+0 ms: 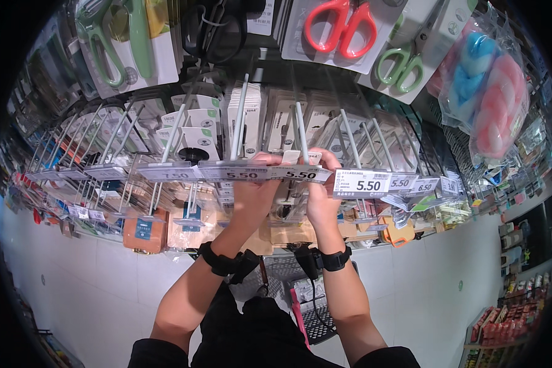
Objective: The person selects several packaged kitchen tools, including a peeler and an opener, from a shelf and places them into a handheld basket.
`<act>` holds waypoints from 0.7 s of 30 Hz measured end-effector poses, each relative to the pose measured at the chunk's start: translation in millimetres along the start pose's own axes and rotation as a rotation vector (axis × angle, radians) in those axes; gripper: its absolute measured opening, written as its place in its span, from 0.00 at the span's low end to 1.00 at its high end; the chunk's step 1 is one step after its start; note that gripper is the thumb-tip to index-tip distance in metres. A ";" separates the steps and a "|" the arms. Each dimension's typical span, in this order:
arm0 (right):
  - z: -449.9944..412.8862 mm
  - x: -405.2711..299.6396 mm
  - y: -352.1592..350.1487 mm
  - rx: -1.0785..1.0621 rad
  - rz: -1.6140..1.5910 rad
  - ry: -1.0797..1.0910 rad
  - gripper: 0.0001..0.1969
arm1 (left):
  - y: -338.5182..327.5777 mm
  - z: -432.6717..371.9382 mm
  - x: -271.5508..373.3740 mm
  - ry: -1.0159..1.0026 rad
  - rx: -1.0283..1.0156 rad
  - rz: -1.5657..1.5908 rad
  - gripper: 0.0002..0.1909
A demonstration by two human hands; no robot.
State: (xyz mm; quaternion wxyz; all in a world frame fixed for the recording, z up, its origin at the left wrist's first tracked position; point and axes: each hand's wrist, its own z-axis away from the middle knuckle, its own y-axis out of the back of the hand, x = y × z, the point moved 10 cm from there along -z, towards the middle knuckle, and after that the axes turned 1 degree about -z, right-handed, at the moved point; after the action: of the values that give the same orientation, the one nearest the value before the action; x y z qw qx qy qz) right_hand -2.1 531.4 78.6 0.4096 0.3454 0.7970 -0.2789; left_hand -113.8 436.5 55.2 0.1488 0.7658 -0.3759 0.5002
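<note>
Both my hands reach up to a carded package (292, 157) at the front end of a metal display hook (302, 126). My left hand (257, 188) is at the package's left side, its fingers partly hidden behind the price tag strip (301, 175). On the right side my right hand (323, 184) has its fingers around the upper edge of the card. The lower part of the package shows below the strip, between my palms. More carded packages (283, 119) hang farther back, behind my fingers.
Packaged red-handled scissors (340, 27) and green-handled scissors (400, 69) hang above. Bagged pink and blue twisted sponges (499, 92) hang at the upper right. Wooden cutting boards (142, 233) stand below the hooks. A dark mesh basket (319, 322) is near my legs.
</note>
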 end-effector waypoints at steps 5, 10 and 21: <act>-4.2 2.1 -3.4 -0.002 -0.086 -0.093 0.12 | -1.5 0.7 0.0 0.054 0.018 0.054 0.10; -9.6 4.3 -2.7 -0.022 -0.053 -0.030 0.12 | -0.1 -1.9 3.2 0.058 0.045 0.029 0.05; -14.9 31.3 -1.8 -0.052 -0.290 -0.231 0.12 | -3.5 -10.4 -13.8 0.140 0.024 0.076 0.07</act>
State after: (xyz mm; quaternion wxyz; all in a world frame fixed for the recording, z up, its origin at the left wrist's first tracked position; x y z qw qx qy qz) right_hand -23.7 551.2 60.0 0.4626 0.1816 0.7932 -0.3520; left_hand -121.1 451.1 48.3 0.1464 0.7158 -0.3875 0.5621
